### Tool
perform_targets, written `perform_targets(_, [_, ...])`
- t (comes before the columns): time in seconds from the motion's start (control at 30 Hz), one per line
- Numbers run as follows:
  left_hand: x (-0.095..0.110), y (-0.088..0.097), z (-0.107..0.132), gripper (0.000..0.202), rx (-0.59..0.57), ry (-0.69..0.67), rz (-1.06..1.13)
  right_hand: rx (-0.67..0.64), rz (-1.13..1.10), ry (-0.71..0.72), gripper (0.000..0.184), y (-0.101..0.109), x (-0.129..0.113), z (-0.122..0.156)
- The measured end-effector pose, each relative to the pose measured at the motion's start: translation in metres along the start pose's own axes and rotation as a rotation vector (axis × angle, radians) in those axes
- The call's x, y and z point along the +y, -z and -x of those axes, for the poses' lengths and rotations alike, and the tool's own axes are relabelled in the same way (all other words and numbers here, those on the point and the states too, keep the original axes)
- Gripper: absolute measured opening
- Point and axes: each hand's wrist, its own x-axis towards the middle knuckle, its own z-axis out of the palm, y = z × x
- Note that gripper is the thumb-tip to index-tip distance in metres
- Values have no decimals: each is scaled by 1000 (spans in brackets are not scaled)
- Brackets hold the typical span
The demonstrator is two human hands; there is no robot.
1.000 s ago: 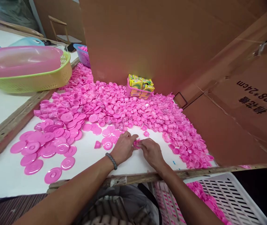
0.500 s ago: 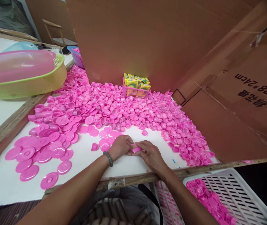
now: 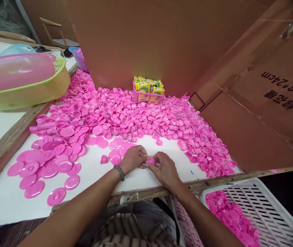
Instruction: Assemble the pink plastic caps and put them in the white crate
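Between my hands, just above the white tabletop (image 3: pixel 136 180), is a small pink toy cup (image 3: pixel 150 161). My right hand (image 3: pixel 165 168) pinches it with thumb and forefinger. My left hand (image 3: pixel 135 158), with a beaded bracelet at the wrist, has its fingertips closed against the cup's left side; whether they grip the cup or a bit of it I cannot make out. Another pink cup (image 3: pixel 104 159) stands alone to the left. Pink toy saucers (image 3: pixel 64 165) lie spread on the left, and a few more (image 3: pixel 115 157) lie beside my left hand.
A wide heap of pink cups (image 3: pixel 136 116) fills the table's back. In it stands a pink basket (image 3: pixel 147 98) of yellow boxes, against a cardboard wall (image 3: pixel 148 44). A white crate (image 3: pixel 259 202) with pink pieces sits below right. A yellow-green basket (image 3: pixel 33 94) is at left.
The cup between my hands has turned, showing a rounder side now. Both hands stay close together in nearly the same place. The view has shifted slightly.
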Motion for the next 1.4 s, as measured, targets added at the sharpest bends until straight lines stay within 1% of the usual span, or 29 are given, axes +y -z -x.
perform_targets(0.07, [-1, 1, 0, 28, -40, -32, 4, 7, -31, -5, 24, 1, -1, 4])
perform_targets(0.1, [-1, 2, 0, 29, -59, -41, 0, -17, -64, 31, 26, 3, -1, 4])
perform_targets(0.17, [-1, 3, 0, 28, -85, -36, 1, -101, -142, 135, 33, 9, 0, 2])
perform_targets(0.2, [-1, 4, 0, 27, -95, -31, 10, -148, -167, 179, 33, 12, 1, 0])
perform_targets(0.27, [-1, 4, -1, 27, -112, -27, 34, -207, -171, 214, 24, 16, 3, -5])
perform_targets(0.33, [-3, 5, -1, 31, -115, -22, 54, -212, -136, 201, 16, 17, 4, -9])
perform_targets(0.43, [-4, 5, -1, 33, -97, -7, 55, -232, -89, 209, 19, 16, 5, -10])
perform_targets(0.53, [-6, 3, -2, 30, -77, 13, 38, -254, -43, 234, 21, 15, 6, -8])
perform_targets(0.67, [-8, 0, -4, 24, -51, 17, -11, -251, -5, 246, 21, 14, 5, -5])
perform_targets(0.77, [-7, -1, -3, 23, -43, 18, -16, -223, 12, 243, 19, 13, 2, -2])
perform_targets(0.83, [-4, 1, -1, 24, -50, -5, -29, -192, 19, 226, 19, 13, 0, 0])
perform_targets(0.97, [-4, 7, 2, 29, -131, -120, -94, -144, -24, 123, 21, 13, -4, 4])
perform_targets(1.07, [-8, 8, 0, 31, -140, -144, -113, -201, -99, 108, 23, 16, -1, 1])
perform_targets(1.2, [-12, 8, -4, 28, -148, -129, -110, -346, -130, 175, 23, 19, 8, -6])
perform_targets(1.27, [-13, 10, -5, 28, -160, -131, -118, -364, -139, 185, 21, 18, 12, -7])
perform_targets(1.4, [-10, 12, -5, 32, -238, -140, -116, -342, -177, 165, 20, 16, 13, -5])
